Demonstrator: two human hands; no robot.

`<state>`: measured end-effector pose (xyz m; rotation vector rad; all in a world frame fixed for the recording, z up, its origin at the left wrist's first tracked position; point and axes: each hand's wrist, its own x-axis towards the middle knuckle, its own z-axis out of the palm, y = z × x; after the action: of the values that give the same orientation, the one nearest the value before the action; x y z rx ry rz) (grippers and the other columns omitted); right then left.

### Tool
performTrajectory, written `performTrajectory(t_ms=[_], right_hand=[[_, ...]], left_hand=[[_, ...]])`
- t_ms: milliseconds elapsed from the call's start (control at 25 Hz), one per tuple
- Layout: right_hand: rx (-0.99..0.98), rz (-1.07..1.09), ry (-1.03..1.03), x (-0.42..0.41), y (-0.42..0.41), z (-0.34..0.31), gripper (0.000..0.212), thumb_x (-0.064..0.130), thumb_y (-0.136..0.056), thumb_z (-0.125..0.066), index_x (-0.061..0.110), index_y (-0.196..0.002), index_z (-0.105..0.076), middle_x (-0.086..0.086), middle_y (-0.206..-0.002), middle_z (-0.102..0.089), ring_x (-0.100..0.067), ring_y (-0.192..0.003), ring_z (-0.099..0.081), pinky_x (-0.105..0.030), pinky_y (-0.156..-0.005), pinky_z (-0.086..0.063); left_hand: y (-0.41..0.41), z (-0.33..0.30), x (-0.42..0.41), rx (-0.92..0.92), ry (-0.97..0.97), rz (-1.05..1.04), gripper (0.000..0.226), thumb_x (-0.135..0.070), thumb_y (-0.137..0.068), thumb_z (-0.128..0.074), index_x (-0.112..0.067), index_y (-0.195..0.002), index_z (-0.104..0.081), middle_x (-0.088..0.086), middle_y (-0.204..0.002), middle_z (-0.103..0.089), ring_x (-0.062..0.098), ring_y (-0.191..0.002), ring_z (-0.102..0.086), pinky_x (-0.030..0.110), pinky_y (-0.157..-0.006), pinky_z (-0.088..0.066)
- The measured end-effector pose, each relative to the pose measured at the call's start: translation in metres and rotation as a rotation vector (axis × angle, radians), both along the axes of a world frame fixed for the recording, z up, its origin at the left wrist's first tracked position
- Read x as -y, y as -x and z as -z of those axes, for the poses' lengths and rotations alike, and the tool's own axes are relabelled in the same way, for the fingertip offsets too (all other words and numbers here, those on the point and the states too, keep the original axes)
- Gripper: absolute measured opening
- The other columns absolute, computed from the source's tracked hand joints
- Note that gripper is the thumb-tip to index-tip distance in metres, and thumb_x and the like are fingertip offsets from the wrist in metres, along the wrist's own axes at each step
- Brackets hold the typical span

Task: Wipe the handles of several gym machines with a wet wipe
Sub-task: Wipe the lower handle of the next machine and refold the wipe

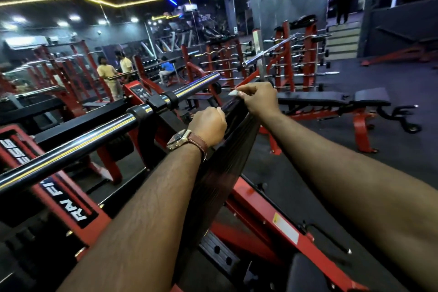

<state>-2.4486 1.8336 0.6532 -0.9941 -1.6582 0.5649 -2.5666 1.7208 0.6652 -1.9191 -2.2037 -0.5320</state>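
Both hands are clamped on the dark ribbed handle (227, 161) of the red machine (265, 216) — the left hand (208, 125) lower, the right hand (259, 99) at its top, pinching the white wet wipe (233, 93) against it.

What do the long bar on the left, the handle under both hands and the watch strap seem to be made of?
Bar: polished metal, likely chromed steel; it mirrors the ceiling lights.
Handle: dark, matte, finely ribbed, probably rubber or foam grip.
Watch strap: brown with pale stitching, apparently leather.
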Motion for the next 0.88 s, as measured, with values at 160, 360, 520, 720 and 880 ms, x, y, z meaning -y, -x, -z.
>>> performTrajectory(t_ms=[160,360,520,720,880], right_hand=[[-0.064,-0.183,-0.048,0.041,0.009,0.011,0.015,0.007,-0.082,-0.071,0.020,-0.083,-0.080,0.007,-0.084,-0.076,-0.005,-0.087,-0.070,-0.023,-0.085,-0.054],[-0.099,-0.071,-0.024,0.011,-0.010,0.012,0.034,-0.003,-0.075,-0.066,0.020,-0.095,-0.081,0.006,-0.092,-0.077,-0.005,-0.094,-0.069,-0.014,-0.087,-0.050],[-0.109,-0.180,-0.016,0.013,-0.004,0.010,0.018,0.004,-0.083,-0.069,0.017,-0.087,-0.080,0.011,-0.080,-0.070,-0.001,-0.082,-0.065,-0.011,-0.077,-0.048],[-0.034,-0.317,-0.173,0.001,-0.017,0.015,0.036,-0.009,-0.072,-0.061,0.013,-0.093,-0.080,0.007,-0.085,-0.074,-0.003,-0.081,-0.068,-0.009,-0.075,-0.050],[-0.086,-0.172,-0.066,-0.024,-0.008,0.005,0.026,0.001,-0.073,-0.059,0.013,-0.084,-0.079,-0.002,-0.079,-0.074,-0.018,-0.080,-0.068,-0.027,-0.073,-0.053]], left_hand=[[-0.001,-0.006,0.000,0.004,0.074,0.006,0.037,-0.016,-0.108,-0.026,0.003,-0.103,-0.058,0.027,-0.111,-0.063,0.044,-0.103,-0.059,0.037,-0.072,-0.035],[0.004,-0.010,0.000,0.050,0.156,0.017,0.048,-0.040,-0.109,-0.028,-0.003,-0.103,-0.057,0.022,-0.103,-0.066,0.039,-0.098,-0.060,0.040,-0.078,-0.043],[-0.001,-0.014,-0.001,-0.056,0.232,-0.027,0.046,-0.043,-0.108,-0.031,-0.005,-0.116,-0.056,0.017,-0.107,-0.066,0.037,-0.102,-0.061,0.037,-0.076,-0.041],[-0.020,-0.025,-0.006,-0.216,0.326,-0.143,0.048,-0.040,-0.108,-0.033,0.000,-0.118,-0.056,0.020,-0.117,-0.066,0.038,-0.106,-0.061,0.034,-0.077,-0.041],[-0.036,-0.027,-0.016,-0.354,0.357,-0.247,0.046,-0.040,-0.107,-0.039,0.000,-0.119,-0.058,0.016,-0.115,-0.067,0.034,-0.103,-0.064,0.031,-0.070,-0.040]])
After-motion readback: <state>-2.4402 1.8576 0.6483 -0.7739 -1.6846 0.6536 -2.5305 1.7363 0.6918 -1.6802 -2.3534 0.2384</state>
